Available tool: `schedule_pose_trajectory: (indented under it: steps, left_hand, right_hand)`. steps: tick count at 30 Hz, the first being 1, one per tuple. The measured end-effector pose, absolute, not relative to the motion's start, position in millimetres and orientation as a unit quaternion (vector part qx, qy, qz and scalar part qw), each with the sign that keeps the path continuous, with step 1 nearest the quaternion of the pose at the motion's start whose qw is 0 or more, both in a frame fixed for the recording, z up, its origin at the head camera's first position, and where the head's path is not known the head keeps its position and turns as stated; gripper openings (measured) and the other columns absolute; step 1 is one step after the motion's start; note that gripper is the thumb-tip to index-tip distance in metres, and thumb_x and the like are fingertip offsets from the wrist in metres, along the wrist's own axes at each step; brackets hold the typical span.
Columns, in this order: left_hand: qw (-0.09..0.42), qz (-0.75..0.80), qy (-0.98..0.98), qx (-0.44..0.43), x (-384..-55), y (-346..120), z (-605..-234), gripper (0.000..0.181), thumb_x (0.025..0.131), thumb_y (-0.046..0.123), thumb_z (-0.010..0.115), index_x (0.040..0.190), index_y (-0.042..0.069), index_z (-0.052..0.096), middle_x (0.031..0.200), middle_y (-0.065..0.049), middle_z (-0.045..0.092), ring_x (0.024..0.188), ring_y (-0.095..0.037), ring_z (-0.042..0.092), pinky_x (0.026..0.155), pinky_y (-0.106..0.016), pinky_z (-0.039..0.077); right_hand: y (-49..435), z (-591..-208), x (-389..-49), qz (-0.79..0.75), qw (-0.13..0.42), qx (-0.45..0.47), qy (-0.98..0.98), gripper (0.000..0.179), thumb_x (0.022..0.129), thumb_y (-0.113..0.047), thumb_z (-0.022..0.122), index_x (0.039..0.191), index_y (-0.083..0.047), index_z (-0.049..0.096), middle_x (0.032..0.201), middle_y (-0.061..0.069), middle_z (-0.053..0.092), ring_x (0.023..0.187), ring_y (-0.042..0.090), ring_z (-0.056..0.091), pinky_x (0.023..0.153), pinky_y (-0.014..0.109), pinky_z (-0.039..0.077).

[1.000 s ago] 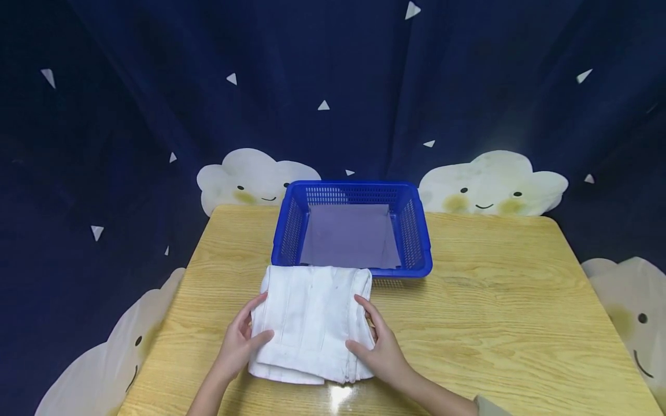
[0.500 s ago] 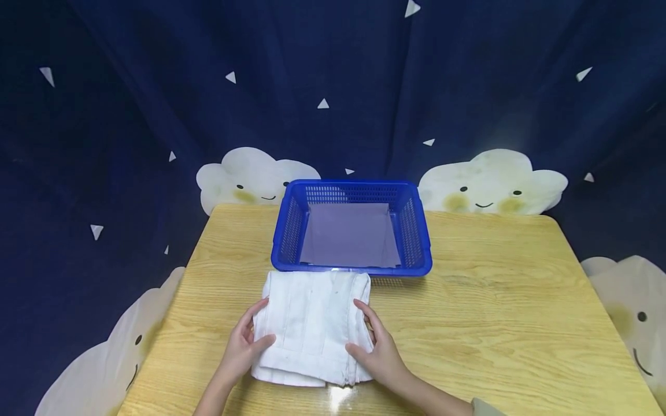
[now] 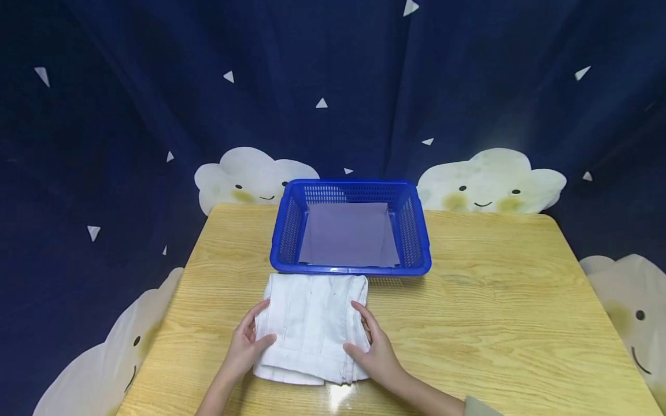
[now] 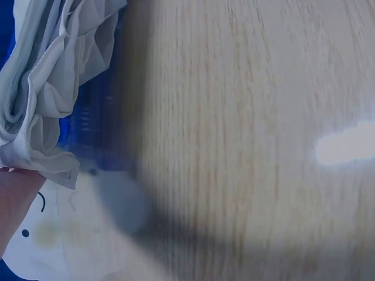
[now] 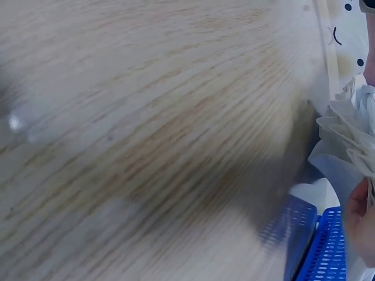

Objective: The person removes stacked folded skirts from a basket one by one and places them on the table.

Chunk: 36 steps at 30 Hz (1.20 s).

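Note:
A white cloth, folded into a thick, roughly square bundle with stitched seams, is in front of the basket in the head view. My left hand grips its left side, thumb on top and fingers at the edge. Its right side is held the same way by my right hand. In the left wrist view, the layered folds of the cloth show above the wood, with part of the left hand below them. Loose pleated edges of the cloth appear beside the right hand.
Just beyond the cloth stands a blue plastic basket with perforated walls. A flat greyish-purple piece lies in its bottom. The wooden table extends to both sides, and a dark blue curtain with cloud faces surrounds it.
Both hands have drawn the folded cloth slightly back toward the body, so its far edge no longer overlaps the basket's front rim. The grip looks the same.

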<state>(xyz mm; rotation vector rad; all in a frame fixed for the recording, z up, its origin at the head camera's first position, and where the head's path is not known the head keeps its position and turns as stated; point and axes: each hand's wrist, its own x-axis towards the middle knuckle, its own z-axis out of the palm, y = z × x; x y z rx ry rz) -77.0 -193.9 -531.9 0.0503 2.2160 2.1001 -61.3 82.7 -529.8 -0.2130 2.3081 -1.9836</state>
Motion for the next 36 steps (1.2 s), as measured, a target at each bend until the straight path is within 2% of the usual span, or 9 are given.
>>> schedule_pose_trajectory:
  steps: [2,6,8,13,18,23,27,31,36]
  left_hand:
    - [0.044,0.686,0.726,0.013,-79,-194,-534,0.071,0.071,-0.009,0.067,0.135,-0.001,0.036,0.141,-0.023,0.03,0.11,0.005,0.046,0.092,-0.012,0.039]
    - [0.037,0.689,0.724,0.018,-83,-194,-539,0.071,0.071,-0.011,0.066,0.134,-0.003,0.038,0.14,-0.024,0.032,0.11,0.004,0.046,0.092,-0.011,0.038]
    - [0.038,0.69,0.722,0.021,-86,-195,-541,0.07,0.07,-0.013,0.065,0.134,-0.003,0.038,0.14,-0.025,0.033,0.109,0.003,0.047,0.091,-0.012,0.04]
    - [0.046,0.692,0.72,0.02,-92,-194,-546,0.07,0.069,-0.017,0.062,0.134,-0.003,0.039,0.138,-0.026,0.034,0.106,-0.002,0.05,0.088,-0.014,0.043]
    - [0.046,0.683,0.729,0.018,-94,-193,-549,0.069,0.069,-0.019,0.061,0.133,-0.003,0.04,0.138,-0.026,0.035,0.107,-0.007,0.049,0.088,-0.013,0.042]
    - [0.065,0.673,0.737,-0.012,-98,-192,-551,0.068,0.07,-0.019,0.059,0.133,0.0,0.041,0.139,-0.023,0.036,0.114,-0.02,0.046,0.09,-0.015,0.041]
    - [0.082,0.664,0.743,-0.036,-102,-191,-551,0.068,0.071,-0.019,0.058,0.134,0.003,0.042,0.14,-0.02,0.035,0.121,-0.03,0.041,0.097,-0.023,0.038]
    - [0.089,0.66,0.744,-0.053,-104,-191,-550,0.069,0.072,-0.019,0.057,0.134,0.004,0.042,0.14,-0.02,0.035,0.124,-0.032,0.038,0.103,-0.037,0.033]
    - [0.096,0.653,0.748,-0.065,-106,-191,-550,0.069,0.072,-0.019,0.057,0.135,0.005,0.042,0.14,-0.021,0.036,0.125,-0.032,0.036,0.105,-0.044,0.029]
  right_hand:
    - [82,-533,-63,-0.646,0.041,-0.071,0.759,0.081,0.07,0.01,0.067,0.138,-0.023,0.037,0.142,0.011,0.035,0.119,0.037,0.039,0.086,0.029,0.048]
    - [82,-537,-66,-0.658,0.048,-0.068,0.749,0.082,0.07,0.012,0.067,0.139,-0.021,0.036,0.132,0.015,0.042,0.103,0.028,0.053,0.08,0.029,0.052]
    - [81,-539,-68,-0.661,0.046,-0.071,0.746,0.082,0.07,0.011,0.067,0.139,-0.02,0.036,0.132,0.016,0.042,0.101,0.027,0.055,0.081,0.031,0.052]
    - [81,-544,-71,-0.64,0.026,-0.075,0.764,0.081,0.07,0.006,0.07,0.139,-0.017,0.036,0.141,0.013,0.036,0.117,0.032,0.043,0.092,0.034,0.045]
    - [80,-549,-72,-0.648,0.032,-0.064,0.759,0.081,0.069,0.008,0.07,0.139,-0.014,0.036,0.137,0.016,0.039,0.109,0.03,0.048,0.085,0.027,0.049]
    - [80,-556,-74,-0.65,0.025,-0.07,0.757,0.08,0.068,0.008,0.07,0.138,-0.011,0.036,0.129,0.02,0.044,0.104,0.029,0.053,0.085,0.027,0.049]
    - [80,-562,-76,-0.636,0.022,-0.065,0.769,0.081,0.068,0.007,0.071,0.138,-0.011,0.036,0.134,0.02,0.042,0.112,0.032,0.049,0.095,0.037,0.043]
    - [78,-563,-78,-0.622,0.029,-0.051,0.781,0.08,0.069,0.006,0.071,0.139,-0.012,0.035,0.139,0.018,0.038,0.119,0.033,0.044,0.1,0.044,0.036]
    - [75,-545,-76,-0.623,0.035,-0.049,0.78,0.078,0.069,0.012,0.068,0.137,-0.003,0.034,0.13,0.025,0.044,0.11,0.036,0.05,0.094,0.045,0.043]
